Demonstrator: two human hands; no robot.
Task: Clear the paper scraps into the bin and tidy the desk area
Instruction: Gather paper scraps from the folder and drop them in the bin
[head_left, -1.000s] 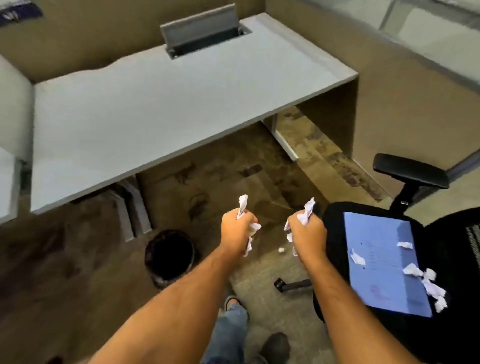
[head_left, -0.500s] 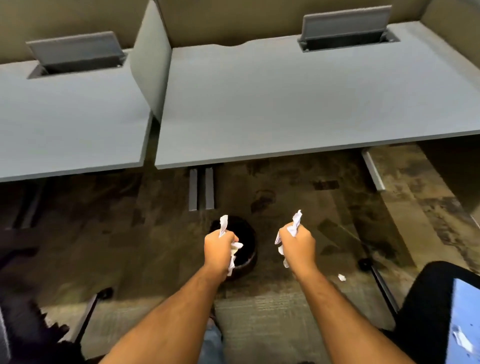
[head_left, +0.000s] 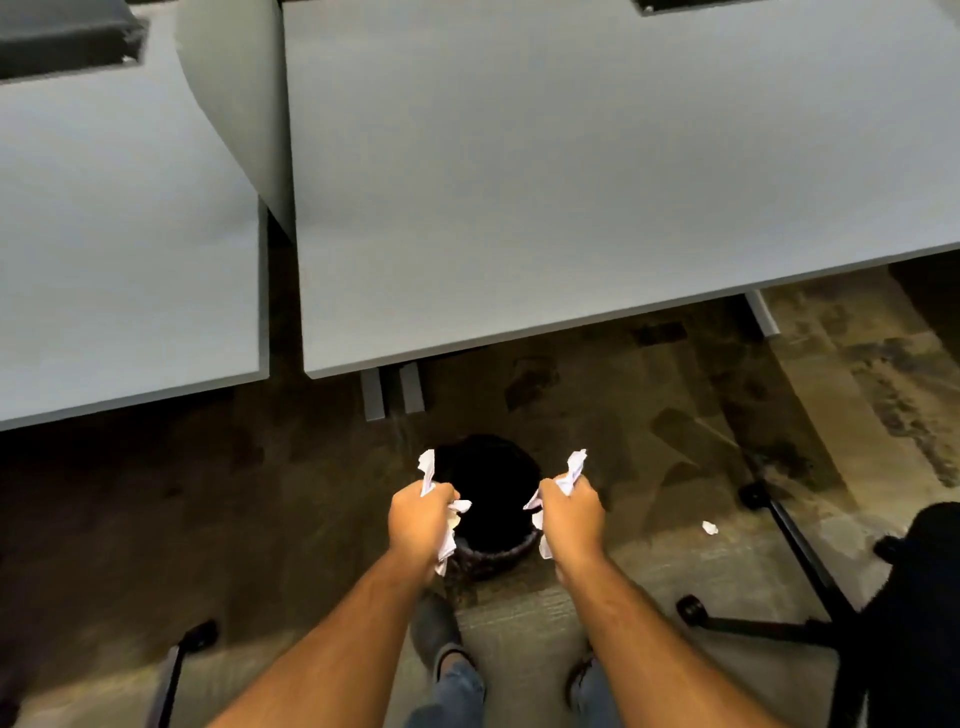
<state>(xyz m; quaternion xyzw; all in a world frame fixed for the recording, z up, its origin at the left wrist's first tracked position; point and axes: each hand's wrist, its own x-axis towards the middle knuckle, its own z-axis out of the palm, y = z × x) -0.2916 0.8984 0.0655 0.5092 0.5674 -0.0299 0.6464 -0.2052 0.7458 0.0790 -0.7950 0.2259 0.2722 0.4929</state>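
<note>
**Both fists full of paper above the bin**

Two pale grey counters fill the upper part of the view: the larger counter (head_left: 571, 182) on the right and a second counter (head_left: 114, 234) on the left, with an upright grey divider panel (head_left: 239, 93) standing between them. Both tops are bare where they show. Below their near edges lies mottled brown carpet (head_left: 649, 415). At the right edge stands a black office chair (head_left: 904, 613), its base and castors reaching onto the carpet.

The round black bin (head_left: 488, 499) sits on the floor just in front of the larger counter, directly before the person's feet. Both forearms reach forward over it, one hand at each side of its opening.

The left hand (head_left: 422, 519) is closed into a fist, its fingers curled tight around crumpled white paper scraps (head_left: 428, 470) that stick out above and below the fist. The right hand (head_left: 571, 514) is likewise clenched, fingers wrapped around its own wad of scraps (head_left: 571, 467), with white ends poking out of the top and the inner side. Both bundles hang over the rim of the bin.

One small loose scrap (head_left: 709, 528) lies on the carpet to the right of the bin, between it and the chair base, apart from both hands.
</note>
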